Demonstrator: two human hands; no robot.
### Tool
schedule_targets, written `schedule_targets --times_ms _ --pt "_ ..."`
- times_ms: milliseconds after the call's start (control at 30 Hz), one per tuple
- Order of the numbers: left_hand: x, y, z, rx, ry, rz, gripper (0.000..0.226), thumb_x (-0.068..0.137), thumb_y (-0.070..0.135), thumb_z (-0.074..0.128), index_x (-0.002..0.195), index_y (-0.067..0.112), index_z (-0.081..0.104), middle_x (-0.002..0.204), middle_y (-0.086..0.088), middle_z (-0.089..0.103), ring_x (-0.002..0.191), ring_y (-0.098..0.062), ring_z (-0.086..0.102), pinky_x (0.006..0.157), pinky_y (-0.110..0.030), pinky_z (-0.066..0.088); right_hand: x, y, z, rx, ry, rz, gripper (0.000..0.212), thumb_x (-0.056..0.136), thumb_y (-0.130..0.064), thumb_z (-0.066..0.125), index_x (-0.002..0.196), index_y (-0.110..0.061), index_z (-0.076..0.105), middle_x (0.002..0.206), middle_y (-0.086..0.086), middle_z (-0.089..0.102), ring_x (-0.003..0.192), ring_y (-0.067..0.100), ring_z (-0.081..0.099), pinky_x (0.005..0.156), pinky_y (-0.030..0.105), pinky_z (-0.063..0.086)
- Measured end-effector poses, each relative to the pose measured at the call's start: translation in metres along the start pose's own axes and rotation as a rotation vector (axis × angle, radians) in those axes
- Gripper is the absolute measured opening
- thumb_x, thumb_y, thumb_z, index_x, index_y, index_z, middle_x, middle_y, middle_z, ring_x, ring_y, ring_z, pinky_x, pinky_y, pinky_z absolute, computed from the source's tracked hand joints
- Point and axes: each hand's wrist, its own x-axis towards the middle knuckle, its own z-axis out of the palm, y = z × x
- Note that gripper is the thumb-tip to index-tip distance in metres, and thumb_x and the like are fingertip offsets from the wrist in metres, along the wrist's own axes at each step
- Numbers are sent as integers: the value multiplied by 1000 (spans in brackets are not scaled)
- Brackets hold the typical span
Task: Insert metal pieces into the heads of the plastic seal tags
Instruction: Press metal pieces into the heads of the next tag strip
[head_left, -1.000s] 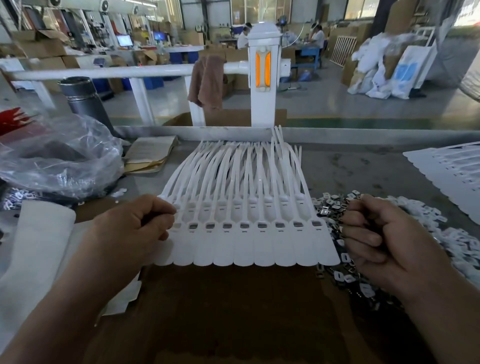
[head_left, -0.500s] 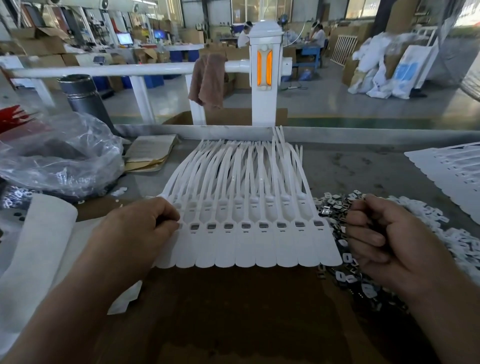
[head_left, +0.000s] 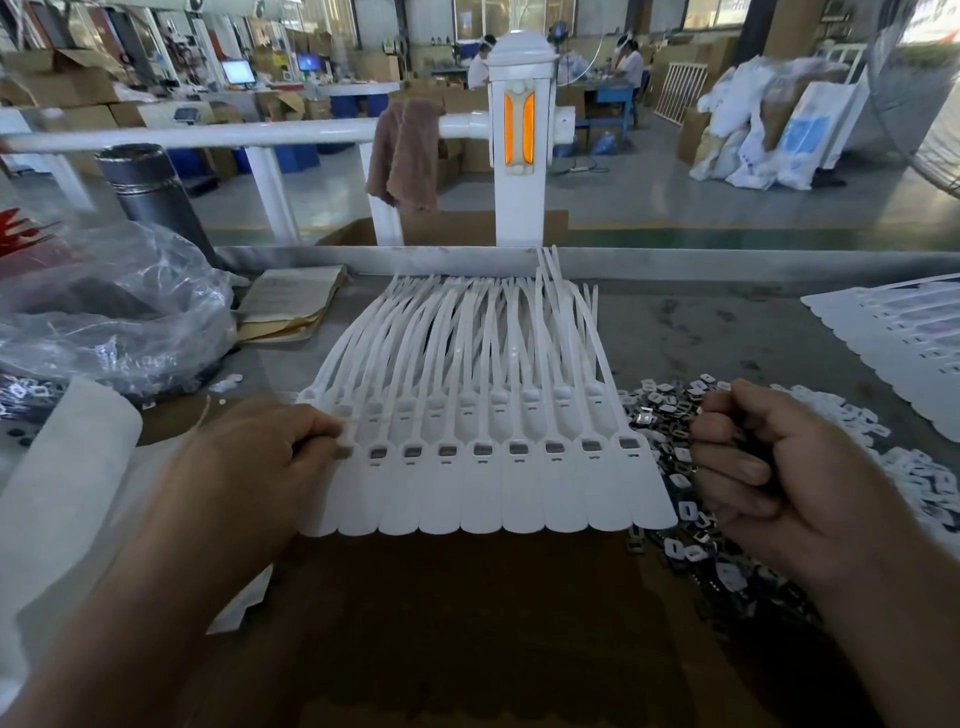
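Pinching metal piece at seal tags, left hand

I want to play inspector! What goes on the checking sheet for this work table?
Surface: grey worktable with a brown mat in front.
Job's things: white plastic seal tag sheet, visible head slots look filled; heap of small metal pieces at its right.
Clutter: clear plastic bag, worn paper booklet, steel flask, second white tag sheet.
Grippers: left hand pinches a metal piece at the leftmost tag head; right hand curled round more, over the heap.
Cables: nothing seen on the table.
Surroundings: white rail with brown towel; factory floor, boxes, workers far off.
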Motion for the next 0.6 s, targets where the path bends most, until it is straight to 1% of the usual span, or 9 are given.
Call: schedule_targets --times_ms 67,133,233,300,433,500,600 --pt "-5 -4 0 -19 31 -18 24 92 36 50 112 35 63 98 20 51 90 1 43 70 -18 33 0 -1 0 -4 1 -7 26 100 -25 44 78 -14 54 61 -2 45 34 4 29 26 16 17" --pt "-12 -5 1 -22 46 -21 31 90 39 44 113 33 63 102 17 56 92 0 45 74 -23 38 0 -1 0 -6 3 -11 27 100 -25 44 78 -14 55 61 -2 46 34 4 29 26 16 17" --pt "-19 0 0 -6 28 -20 34 86 44 39 109 38 63 97 17 50 86 -1 47 70 -24 41 -1 -1 0 -8 3 -14 27 100 -25 44 78 -14 55 61 -1 46 35 4 29 25 16 18" --pt "-21 4 -1 13 11 -16 34 87 43 37 107 39 64 97 16 47 89 -4 47 72 -28 45 -1 -1 1 -9 2 -10 28 101 -25 44 78 -14 55 61 -2 46 35 4 29 25 16 19" --pt "-20 6 -5 74 -2 -19 30 91 37 42 110 37 65 95 14 44 91 -7 45 72 -26 41 -1 -1 1 -5 -1 -9 27 101 -26 43 78 -14 54 61 -2 46 34 4 29 25 16 19" --pt "-21 8 -6 99 4 -6 28 91 34 46 110 34 67 96 12 48 91 -8 47 74 -27 42 -1 -1 1 -8 -2 -9 28 100 -26 44 77 -14 55 61 -2 46 34 4 29 25 16 20" --pt "-23 12 -8 123 32 10 25 90 29 53 106 32 71 96 7 57 90 -12 51 76 -32 46 -2 -2 2 -6 -2 -4 29 101 -26 44 77 -14 55 61 -2 46 34 4 30 25 16 19"
